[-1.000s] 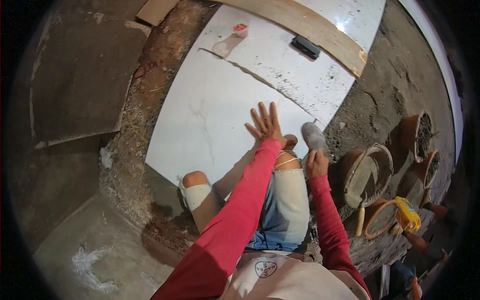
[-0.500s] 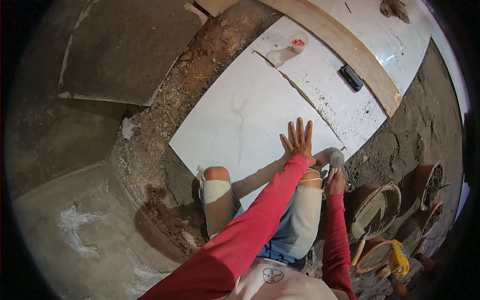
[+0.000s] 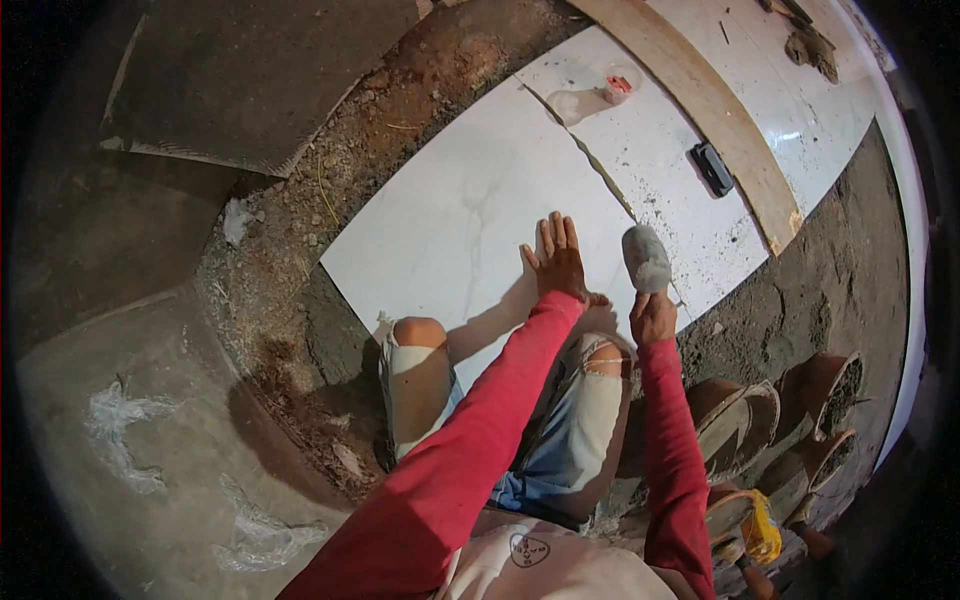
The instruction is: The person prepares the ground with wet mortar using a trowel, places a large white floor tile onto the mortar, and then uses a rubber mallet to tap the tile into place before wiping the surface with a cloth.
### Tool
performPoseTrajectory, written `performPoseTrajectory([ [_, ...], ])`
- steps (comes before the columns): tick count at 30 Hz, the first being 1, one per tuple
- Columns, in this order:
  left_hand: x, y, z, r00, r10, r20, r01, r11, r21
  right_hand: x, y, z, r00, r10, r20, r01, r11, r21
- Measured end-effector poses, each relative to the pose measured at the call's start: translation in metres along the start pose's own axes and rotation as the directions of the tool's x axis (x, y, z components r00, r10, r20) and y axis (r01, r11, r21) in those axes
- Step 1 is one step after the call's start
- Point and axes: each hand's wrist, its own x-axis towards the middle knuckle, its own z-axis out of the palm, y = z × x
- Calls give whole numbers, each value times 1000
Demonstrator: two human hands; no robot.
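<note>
My left hand (image 3: 557,262) rests spread on a large white tile (image 3: 420,230) with faint grey veining, fingers apart. To its right, my right hand (image 3: 652,315) grips a rubber mallet (image 3: 647,258), its grey head raised near a narrow gap in the tiles with a dark, uneven edge. Beyond the gap, a small clear cup with red bits (image 3: 618,84) and a black oblong object (image 3: 712,169) stand on white tile. My knees in torn jeans are bent at the tile's near edge.
A long board (image 3: 700,100) crosses the tiles. Rough grey mortar (image 3: 830,260) lies to the right, with several round buckets (image 3: 830,375) and a yellow bag (image 3: 760,530). At left are concrete slabs (image 3: 220,70), gravelly soil and crumpled plastic (image 3: 120,430). A brown lump (image 3: 810,55) sits at top right.
The view has shifted. My left hand stays spread on the tile while the mallet in my right hand has moved, most lately upward in the frame toward the gap, its head now higher.
</note>
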Motion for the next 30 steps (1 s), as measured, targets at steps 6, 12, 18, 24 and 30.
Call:
performPoseTrajectory([
  [6,8,6,7,997,-9,-73,10,1000,15,7,6,-4,978,154,142,-135,982,-132],
  [12,3,0,7,1000,0,12,-1,998,60,-18,1,-20,961,216,172,-194,972,-136],
  [18,2,9,20,999,9,-47,-5,996,88,-72,30,-39,931,327,161,-302,940,-160],
  [24,-2,9,15,999,11,-35,-7,994,106,-85,26,-49,912,394,115,-366,908,-205],
  [30,-3,13,11,1000,-8,-25,12,989,149,-102,32,-48,892,446,77,-429,886,-174],
])
